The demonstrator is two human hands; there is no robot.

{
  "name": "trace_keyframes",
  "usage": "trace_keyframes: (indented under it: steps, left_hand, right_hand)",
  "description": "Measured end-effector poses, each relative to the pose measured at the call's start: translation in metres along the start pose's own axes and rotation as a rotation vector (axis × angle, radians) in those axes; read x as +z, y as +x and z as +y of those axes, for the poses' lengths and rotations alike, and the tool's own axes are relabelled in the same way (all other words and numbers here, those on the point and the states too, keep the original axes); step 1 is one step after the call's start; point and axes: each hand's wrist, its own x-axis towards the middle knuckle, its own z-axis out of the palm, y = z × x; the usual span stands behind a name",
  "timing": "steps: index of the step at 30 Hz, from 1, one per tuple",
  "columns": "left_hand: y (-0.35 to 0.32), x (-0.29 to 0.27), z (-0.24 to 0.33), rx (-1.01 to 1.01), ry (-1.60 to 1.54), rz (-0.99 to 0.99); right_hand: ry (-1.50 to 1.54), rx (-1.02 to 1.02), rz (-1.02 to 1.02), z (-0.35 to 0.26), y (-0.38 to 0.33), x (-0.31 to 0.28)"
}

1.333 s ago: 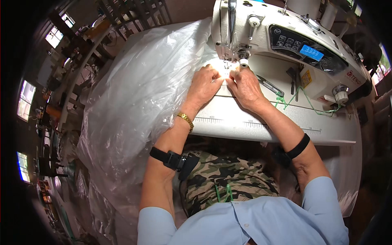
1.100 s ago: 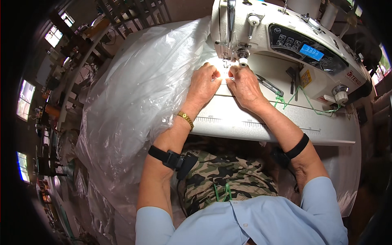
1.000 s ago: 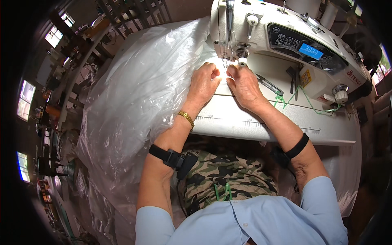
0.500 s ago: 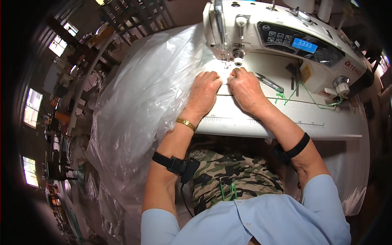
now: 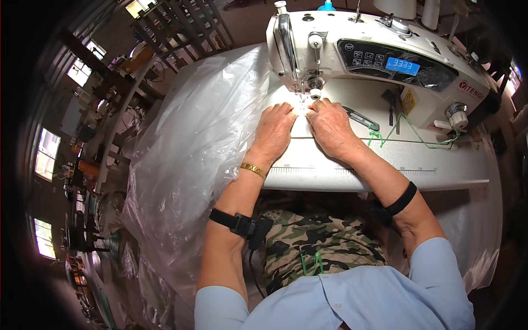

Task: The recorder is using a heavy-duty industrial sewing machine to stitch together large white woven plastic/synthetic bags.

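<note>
Side by side in front of the needle of a white sewing machine (image 5: 360, 32), my two hands rest on the bright machine bed. My left hand (image 5: 273, 133) has its fingers pinched just left of the presser foot (image 5: 303, 101). Opposite it, my right hand (image 5: 332, 129) pinches close to the right side of the foot. Lamp glare washes out the small gap between my fingertips, so what they grip cannot be made out. A pair of dark thread snips (image 5: 361, 118) lies just right of my right hand.
Green string (image 5: 410, 122) runs from the snips to the machine's right end. Dark small tools (image 5: 391, 107) lie under the arm. Clear plastic sheeting (image 5: 187, 126) drapes over the left side and down. A ruler scale (image 5: 418, 172) marks the table's front edge.
My view has shifted a little, so machine and hands sit slightly lower in the picture. Both hands stay pinched by the presser foot, with hardly any movement against the machine.
</note>
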Motion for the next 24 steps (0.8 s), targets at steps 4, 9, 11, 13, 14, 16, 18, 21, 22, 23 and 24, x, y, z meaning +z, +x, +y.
trace_keyframes:
  steps: [4,9,11,13,14,16,18,21,22,23,24]
  left_hand:
    - [0.002,0.002,0.001,-0.002,0.014,-0.014]
    - [0.005,0.003,0.001,-0.020,0.046,-0.011]
    - [0.005,0.002,0.001,-0.013,0.068,-0.013]
    - [0.006,0.003,0.001,-0.016,0.079,-0.015]
    - [0.007,0.004,0.001,-0.017,0.082,-0.018]
    - [0.007,0.006,0.000,-0.021,0.090,-0.026]
    - [0.007,0.009,-0.001,-0.005,0.051,0.007]
    - [0.006,0.014,-0.005,0.017,0.044,0.072]
    - [0.006,0.016,-0.007,0.001,0.027,0.068]
    - [0.005,0.017,-0.007,-0.003,0.035,0.068]
    - [0.004,0.018,-0.008,0.045,0.034,0.104]
  right_hand:
    - [0.008,-0.004,0.017,0.002,0.000,0.001]
    - [-0.018,-0.027,0.038,0.003,0.001,0.002]
    - [-0.013,-0.033,0.047,0.003,0.002,0.003]
    - [-0.007,-0.015,0.013,0.004,0.003,0.004]
    - [-0.007,-0.023,0.021,0.005,0.004,0.005]
    - [-0.031,-0.027,0.027,0.006,0.003,0.006]
    - [-0.015,-0.028,0.029,0.007,0.002,0.008]
    - [0.036,-0.047,0.089,0.007,0.000,0.008]
    - [0.078,-0.038,0.107,0.007,0.000,0.007]
    - [0.076,-0.027,0.085,0.006,-0.001,0.006]
    - [0.079,-0.028,0.080,0.006,-0.001,0.005]
